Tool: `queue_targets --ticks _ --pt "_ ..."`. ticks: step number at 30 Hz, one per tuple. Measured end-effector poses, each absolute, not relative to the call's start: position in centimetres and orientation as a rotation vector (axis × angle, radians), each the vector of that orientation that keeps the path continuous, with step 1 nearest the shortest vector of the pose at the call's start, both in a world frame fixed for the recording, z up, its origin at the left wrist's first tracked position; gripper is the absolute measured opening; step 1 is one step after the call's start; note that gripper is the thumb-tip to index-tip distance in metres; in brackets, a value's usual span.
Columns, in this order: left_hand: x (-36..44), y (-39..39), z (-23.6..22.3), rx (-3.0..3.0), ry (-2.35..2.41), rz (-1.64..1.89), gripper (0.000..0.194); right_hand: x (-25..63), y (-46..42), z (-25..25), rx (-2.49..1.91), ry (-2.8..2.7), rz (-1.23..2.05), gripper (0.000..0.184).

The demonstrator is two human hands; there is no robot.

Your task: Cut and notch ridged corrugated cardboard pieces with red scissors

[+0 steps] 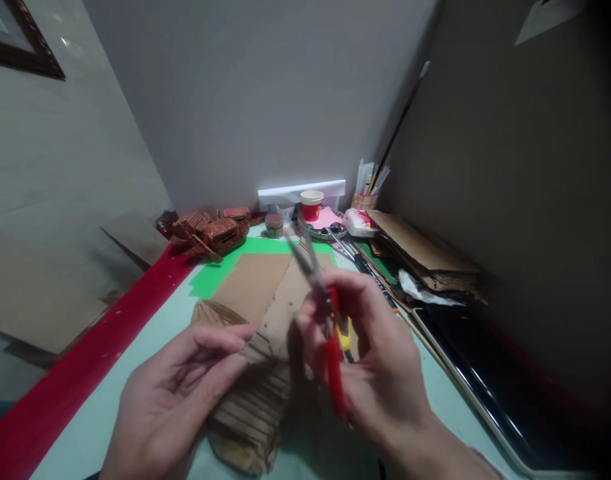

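Note:
My left hand [180, 393] pinches the edge of a ribbed piece of corrugated cardboard [252, 407] held above the table. My right hand [375, 360] grips red-handled scissors [322, 313], their metal blades pointing away and up over the cardboard. A flat brown cardboard sheet [258, 283] lies just behind on a green mat [215, 273]. Both hands are closed around what they hold.
A brown cardboard model [210, 233] sits at the back left. A red-and-white cup [311, 205], a small jar [274, 225], a holder with brushes [365, 197] and stacked cardboard [425, 257] crowd the back right. A red strip [85, 373] edges the table's left side.

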State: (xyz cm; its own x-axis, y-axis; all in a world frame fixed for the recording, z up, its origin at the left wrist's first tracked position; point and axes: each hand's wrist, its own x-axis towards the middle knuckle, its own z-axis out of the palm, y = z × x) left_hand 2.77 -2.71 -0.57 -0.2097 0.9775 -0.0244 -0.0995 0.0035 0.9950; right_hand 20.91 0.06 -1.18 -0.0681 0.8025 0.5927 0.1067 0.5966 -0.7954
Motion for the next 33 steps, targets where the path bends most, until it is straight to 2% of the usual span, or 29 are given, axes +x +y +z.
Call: queue_targets --ticks 3,5,7,11,15,19,23,26,28,31,33 --pt "2.8 -2.7 -0.5 0.995 1.264 1.408 0.024 20.9 0.0 -1.3 -0.753 -1.575 0.697 0.059" --pt "2.8 -2.7 -0.6 0.911 1.244 1.371 0.024 20.7 -0.1 -1.5 -0.761 -1.672 0.66 0.067" --pt "2.6 -2.6 -0.7 0.812 1.246 1.337 0.031 20.6 -0.1 -1.6 -0.771 -1.758 0.596 0.071" --pt "2.3 -2.5 -1.1 0.795 1.239 1.321 0.038 20.8 0.0 -1.1 -0.758 -1.818 0.539 0.06" --pt "2.5 -2.5 -0.9 0.814 1.231 1.321 0.026 20.8 0.0 -0.7 -0.747 -1.834 0.459 0.054" --pt "2.7 -2.5 -0.4 0.851 1.234 1.266 0.022 20.4 -0.2 -1.2 -0.768 -1.832 0.401 0.063" --pt "2.5 -2.6 -0.6 0.949 1.245 1.323 0.018 20.4 -0.3 -1.4 -0.828 -1.764 0.484 0.069" --pt "2.4 -2.6 -0.7 1.034 1.243 1.393 0.021 20.7 0.0 -1.2 -0.861 -1.689 0.625 0.063" --pt "2.5 -2.7 -0.6 1.023 1.247 1.395 0.022 21.2 0.7 -1.1 -0.892 -1.611 0.655 0.053" --pt "2.7 -2.7 -0.2 0.921 1.198 1.377 0.021 22.5 2.0 -0.9 -1.04 -1.474 0.564 0.035" --pt "2.8 -2.6 0.3 0.843 1.135 1.388 0.023 23.5 2.8 -0.7 -1.133 -1.373 0.498 0.031"
